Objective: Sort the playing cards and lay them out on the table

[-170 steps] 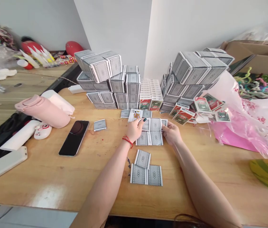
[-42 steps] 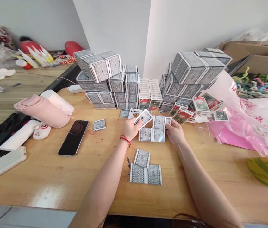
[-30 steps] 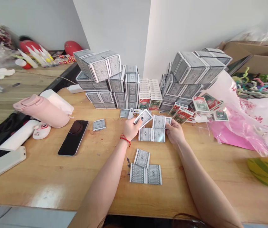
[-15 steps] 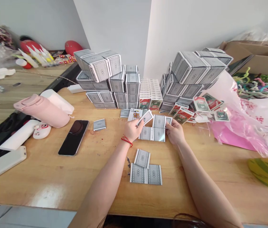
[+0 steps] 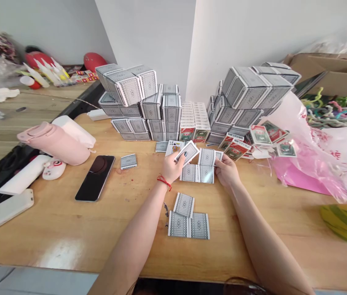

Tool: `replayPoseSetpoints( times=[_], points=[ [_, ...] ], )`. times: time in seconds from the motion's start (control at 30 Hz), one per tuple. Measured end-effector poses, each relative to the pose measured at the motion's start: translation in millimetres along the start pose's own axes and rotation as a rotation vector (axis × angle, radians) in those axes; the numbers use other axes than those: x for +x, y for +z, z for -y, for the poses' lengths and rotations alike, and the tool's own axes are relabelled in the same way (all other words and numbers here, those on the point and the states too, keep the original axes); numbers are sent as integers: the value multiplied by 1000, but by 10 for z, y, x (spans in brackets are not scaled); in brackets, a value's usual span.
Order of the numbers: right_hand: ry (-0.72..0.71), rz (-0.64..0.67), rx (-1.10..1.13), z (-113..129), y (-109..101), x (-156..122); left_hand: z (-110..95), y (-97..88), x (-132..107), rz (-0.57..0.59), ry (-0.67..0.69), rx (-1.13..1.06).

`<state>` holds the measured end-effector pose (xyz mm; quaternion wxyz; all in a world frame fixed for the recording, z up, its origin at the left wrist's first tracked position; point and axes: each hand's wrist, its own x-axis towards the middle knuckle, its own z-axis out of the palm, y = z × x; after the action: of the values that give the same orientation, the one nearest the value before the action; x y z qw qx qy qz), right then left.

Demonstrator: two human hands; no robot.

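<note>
In the middle of the wooden table [image 5: 53, 229], in front of stacked grey-patterned card blocks [image 5: 130, 88], is a joined panel of folded cards [image 5: 206, 159], pinched at its upper right by the right hand [image 5: 227, 169], while the left hand [image 5: 171, 168], just beside that panel, pinches a tilted white-bordered card [image 5: 191, 150]

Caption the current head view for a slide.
Left hand holds a playing card, right hand grips patterned cards, stacked card blocks behind.
</note>
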<state>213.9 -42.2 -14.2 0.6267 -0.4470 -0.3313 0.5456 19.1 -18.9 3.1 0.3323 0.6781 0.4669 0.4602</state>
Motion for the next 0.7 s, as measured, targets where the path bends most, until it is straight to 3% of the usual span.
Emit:
replayPoseSetpoints(
  times=[0.2,0.53,0.7],
  points=[
    [10,-4,-13,13,19,1,12,1,-1,-11,-5,-8],
    [1,13,-55,7,15,-8,-34,-3,7,18,-68,-279],
    [26,43,-82,-14,19,-9,-20,72,-53,97,8,-185]
  ],
)
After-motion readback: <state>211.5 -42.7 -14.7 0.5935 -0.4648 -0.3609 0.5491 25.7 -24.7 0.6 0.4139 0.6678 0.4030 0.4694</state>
